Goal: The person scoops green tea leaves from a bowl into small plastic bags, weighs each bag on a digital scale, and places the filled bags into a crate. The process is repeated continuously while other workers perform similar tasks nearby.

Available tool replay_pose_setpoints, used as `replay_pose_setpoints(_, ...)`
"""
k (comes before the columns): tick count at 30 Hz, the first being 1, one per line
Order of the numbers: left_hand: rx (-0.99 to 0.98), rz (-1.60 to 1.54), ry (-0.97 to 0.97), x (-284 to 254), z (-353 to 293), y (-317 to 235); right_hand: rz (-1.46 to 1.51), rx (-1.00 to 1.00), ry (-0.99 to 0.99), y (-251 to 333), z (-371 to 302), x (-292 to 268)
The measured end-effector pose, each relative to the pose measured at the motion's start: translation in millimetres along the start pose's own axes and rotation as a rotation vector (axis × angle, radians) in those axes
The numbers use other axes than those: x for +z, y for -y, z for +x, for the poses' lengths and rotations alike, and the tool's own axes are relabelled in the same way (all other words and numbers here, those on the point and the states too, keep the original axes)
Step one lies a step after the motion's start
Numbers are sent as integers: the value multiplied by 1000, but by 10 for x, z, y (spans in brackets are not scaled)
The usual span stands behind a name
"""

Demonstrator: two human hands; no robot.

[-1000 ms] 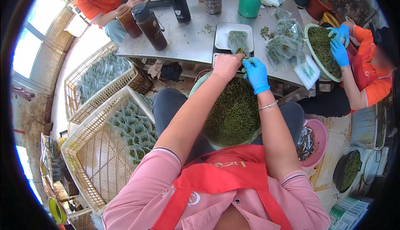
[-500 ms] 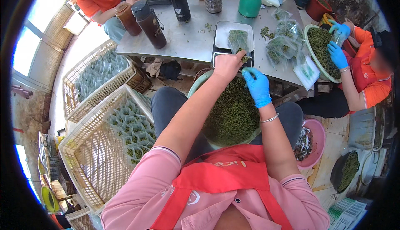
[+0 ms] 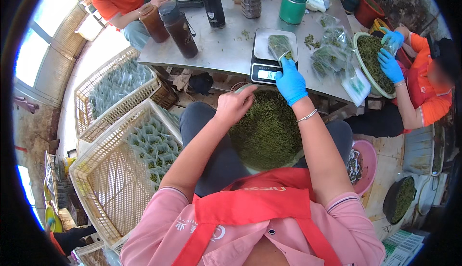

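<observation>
A clear plastic bag of small green berries [image 3: 278, 45], which look like green peppercorns, lies on the white platform of a digital scale [image 3: 260, 50] with a lit display. At the bag's near end, my right hand [image 3: 292, 83], in a blue glove, is closed with its fingertips on the plastic. My left hand [image 3: 235, 105] is bare and hovers over the left rim of a large basin. Its fingers are loosely bent and apart, with nothing seen in them. Loose green berries [image 3: 264, 131] fill the basin between my knees.
Filled bags [image 3: 332, 49] lie right of the scale on the metal table [image 3: 221, 44]. Bottles [image 3: 180, 30] and a green jar [image 3: 293, 5] stand farther back. Crates [image 3: 106, 179] of bags are at left, a pink basin [image 3: 368, 167] at right. Co-workers sit far left and right.
My left hand has let go of the bag and drawn back toward me over the basin. My right hand has moved up to the bag on the scale. The scale's display is now uncovered.
</observation>
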State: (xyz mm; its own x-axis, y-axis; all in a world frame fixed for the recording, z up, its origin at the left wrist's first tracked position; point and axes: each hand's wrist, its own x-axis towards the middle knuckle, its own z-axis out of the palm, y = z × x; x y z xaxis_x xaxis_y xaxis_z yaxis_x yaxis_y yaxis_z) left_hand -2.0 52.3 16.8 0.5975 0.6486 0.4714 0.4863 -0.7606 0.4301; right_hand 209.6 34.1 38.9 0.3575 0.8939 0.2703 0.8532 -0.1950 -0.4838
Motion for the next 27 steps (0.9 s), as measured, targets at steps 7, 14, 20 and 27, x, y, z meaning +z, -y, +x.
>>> replay_pose_setpoints(7, -345, -303, -23, 51, -172, 38, 714, 203, -153, -243, -465, -174)
replay_pose_setpoints(14, -354, -333, 5, 52, -135, 28, 784, 176, -158, -283, -675, -191)
replay_pose_setpoints(20, -384, -333, -1, 14, -170, 49, 621, 107, -162, -330, -580, -156)
replay_pose_setpoints(27, -173, -258, -24, 138, -164, -37, 432, -77, -222, -347, -332, -96)
